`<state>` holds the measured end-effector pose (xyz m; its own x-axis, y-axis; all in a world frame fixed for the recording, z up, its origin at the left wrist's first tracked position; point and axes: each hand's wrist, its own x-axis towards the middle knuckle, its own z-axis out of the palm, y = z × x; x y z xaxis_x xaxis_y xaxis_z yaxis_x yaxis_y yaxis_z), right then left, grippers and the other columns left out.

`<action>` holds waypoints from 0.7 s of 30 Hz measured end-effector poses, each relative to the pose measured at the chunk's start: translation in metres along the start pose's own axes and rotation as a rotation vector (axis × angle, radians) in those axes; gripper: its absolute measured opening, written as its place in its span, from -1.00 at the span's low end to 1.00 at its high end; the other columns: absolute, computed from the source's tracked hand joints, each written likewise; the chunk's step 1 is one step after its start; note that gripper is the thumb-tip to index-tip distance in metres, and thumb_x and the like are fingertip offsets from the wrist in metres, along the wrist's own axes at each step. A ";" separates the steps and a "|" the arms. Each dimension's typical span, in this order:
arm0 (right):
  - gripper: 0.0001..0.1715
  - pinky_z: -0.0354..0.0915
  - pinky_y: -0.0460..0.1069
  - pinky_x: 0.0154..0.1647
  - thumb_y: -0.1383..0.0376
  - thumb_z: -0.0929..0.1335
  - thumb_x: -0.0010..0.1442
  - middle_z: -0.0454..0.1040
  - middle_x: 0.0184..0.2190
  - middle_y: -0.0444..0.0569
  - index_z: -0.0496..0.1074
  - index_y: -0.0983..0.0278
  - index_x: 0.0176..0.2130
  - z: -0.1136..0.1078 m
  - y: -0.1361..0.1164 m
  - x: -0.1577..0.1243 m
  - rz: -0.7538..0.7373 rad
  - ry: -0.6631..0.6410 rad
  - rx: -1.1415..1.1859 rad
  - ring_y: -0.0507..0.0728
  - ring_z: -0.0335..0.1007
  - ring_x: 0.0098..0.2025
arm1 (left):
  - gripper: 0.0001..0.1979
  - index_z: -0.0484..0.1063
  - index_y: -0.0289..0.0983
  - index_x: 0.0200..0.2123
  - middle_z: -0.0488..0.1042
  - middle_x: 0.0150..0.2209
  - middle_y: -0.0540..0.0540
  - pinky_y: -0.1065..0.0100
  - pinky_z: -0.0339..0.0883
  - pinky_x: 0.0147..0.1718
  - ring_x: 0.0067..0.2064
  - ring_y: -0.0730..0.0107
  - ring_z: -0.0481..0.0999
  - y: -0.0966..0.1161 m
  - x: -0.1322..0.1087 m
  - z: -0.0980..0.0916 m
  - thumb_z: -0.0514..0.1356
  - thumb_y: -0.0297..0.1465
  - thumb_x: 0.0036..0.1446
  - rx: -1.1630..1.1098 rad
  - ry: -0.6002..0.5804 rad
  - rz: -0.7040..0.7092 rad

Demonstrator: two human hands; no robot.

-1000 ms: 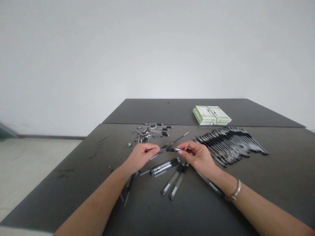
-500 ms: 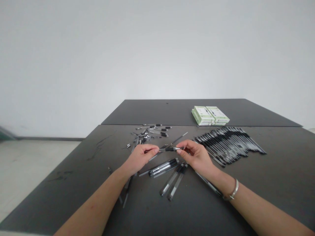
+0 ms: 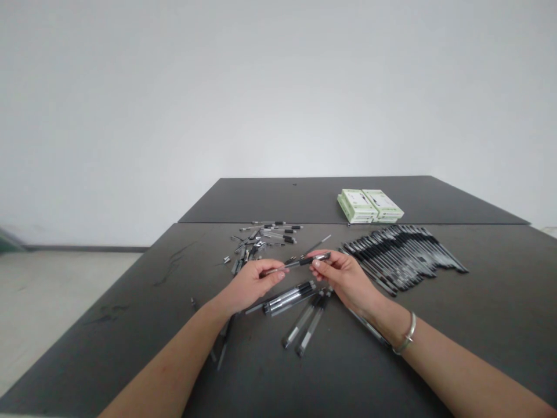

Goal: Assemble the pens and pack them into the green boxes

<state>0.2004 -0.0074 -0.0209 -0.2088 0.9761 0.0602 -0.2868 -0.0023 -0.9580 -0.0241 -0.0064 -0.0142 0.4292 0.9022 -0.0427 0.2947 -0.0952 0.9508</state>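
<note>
Two bare forearms enter from the lower corners of the frame and meet near the centre, above a dark tabletop (image 3: pixel 130 302). The left hand (image 3: pixel 250 284) and the right hand (image 3: pixel 343 278) together hold a slim black-and-clear gel pen (image 3: pixel 300 263), which lies almost level and tilts slightly upward toward the right. The left fingers (image 3: pixel 272 276) are curled together and closed on the pen's left portion; the right thumb and forefinger pinch it near its right end. A metal bangle (image 3: pixel 405 335) encircles the right wrist. Directly below the hands lie a small bundle of clear-barrelled pens (image 3: pixel 289 298) and, just beside it, two more pens (image 3: pixel 307 322) angled toward the lower left. A dark pen (image 3: pixel 369 327) lies just beneath the right wrist. A thin refill (image 3: pixel 317 245) lies just above the held pen. At upper left of the hands is a loose scatter of pen parts (image 3: pixel 261 235), with further pieces (image 3: pixel 223 348) near the left forearm. To the right, many black pens (image 3: pixel 404 258) lie side by side in a dense overlapping row. Beyond them, two pale green boxes (image 3: pixel 369 206) stand on a second dark table (image 3: pixel 270 200) that abuts the first.
</note>
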 end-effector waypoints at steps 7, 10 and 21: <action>-0.64 0.28 -0.10 -0.47 0.08 0.50 0.00 0.50 -0.39 -0.09 0.44 0.27 -0.33 -0.025 -0.026 0.009 -0.091 0.195 0.083 0.02 0.41 -0.44 | -0.69 0.51 -0.32 -0.20 0.37 -0.55 0.04 0.48 0.07 -0.59 -0.57 0.52 0.20 -0.002 0.002 -0.006 0.21 -0.22 0.07 0.094 0.137 -0.025; -0.62 0.23 -0.10 -0.54 0.04 0.45 0.03 0.49 -0.45 -0.10 0.39 0.26 -0.30 -0.042 -0.036 0.014 -0.112 0.247 -0.082 0.01 0.34 -0.54 | -0.69 0.51 -0.32 -0.20 0.39 -0.54 0.03 0.49 0.07 -0.61 -0.58 0.53 0.21 -0.004 0.002 -0.007 0.20 -0.22 0.08 0.091 0.161 -0.039; -0.67 0.19 -0.05 -0.37 0.16 0.26 0.24 0.58 -0.43 0.01 0.53 0.28 -0.28 -0.077 -0.045 0.017 -0.085 0.130 -1.576 0.15 0.47 -0.38 | -0.65 0.55 -0.33 -0.25 0.47 -0.55 -0.01 0.44 0.15 -0.57 -0.59 0.47 0.31 0.001 0.001 -0.010 0.22 -0.18 0.03 0.112 0.303 -0.048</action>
<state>0.2814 0.0263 0.0016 -0.1416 0.9729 0.1825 0.9422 0.1890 -0.2765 -0.0317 -0.0016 -0.0104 0.1443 0.9893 0.0224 0.4078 -0.0801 0.9096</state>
